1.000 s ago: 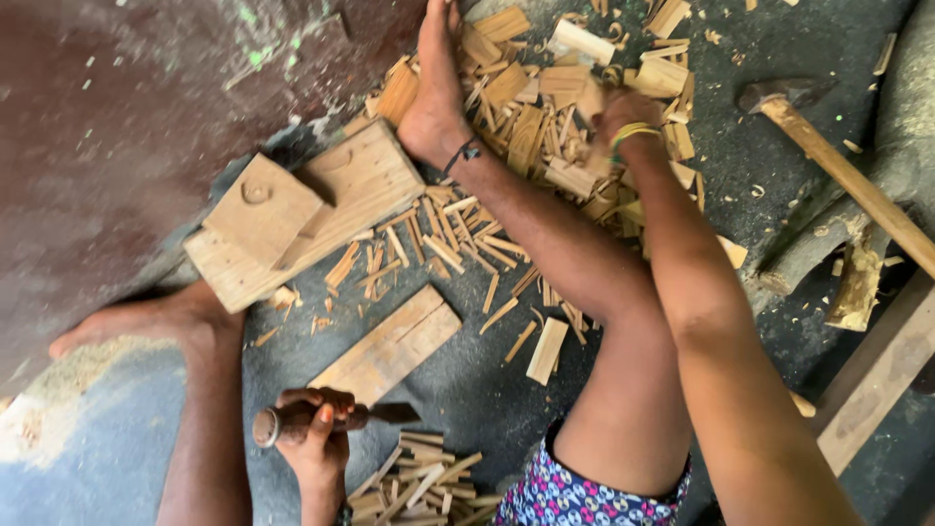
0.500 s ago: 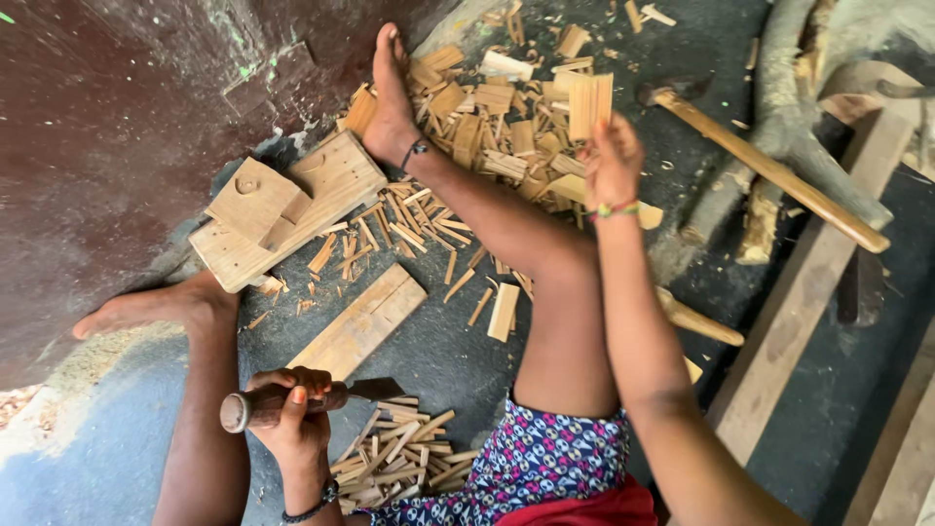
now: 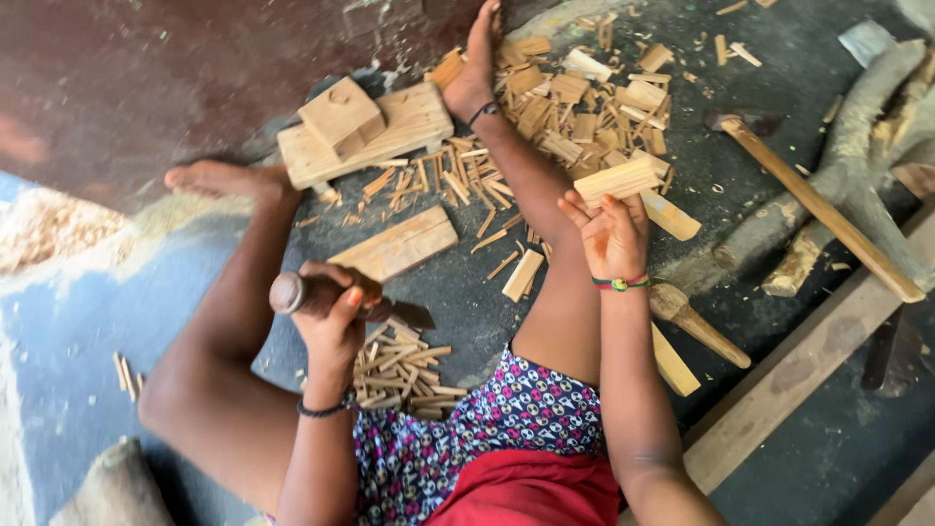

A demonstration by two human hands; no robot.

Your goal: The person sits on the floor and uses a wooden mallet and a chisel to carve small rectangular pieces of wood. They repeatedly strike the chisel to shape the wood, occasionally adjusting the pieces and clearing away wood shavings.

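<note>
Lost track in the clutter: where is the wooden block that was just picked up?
Head view, right of centre: the right hand holds the wooden block raised above the scrap pile, beside the right leg.

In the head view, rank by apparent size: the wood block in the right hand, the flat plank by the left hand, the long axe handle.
1. Axe handle
2. Flat plank
3. Wood block, raised nearer the camera, so truly smaller still.

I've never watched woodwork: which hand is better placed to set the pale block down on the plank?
Right, likely: the right hand holds the block, while the left hand is full, gripping a wooden-handled tool.
</note>
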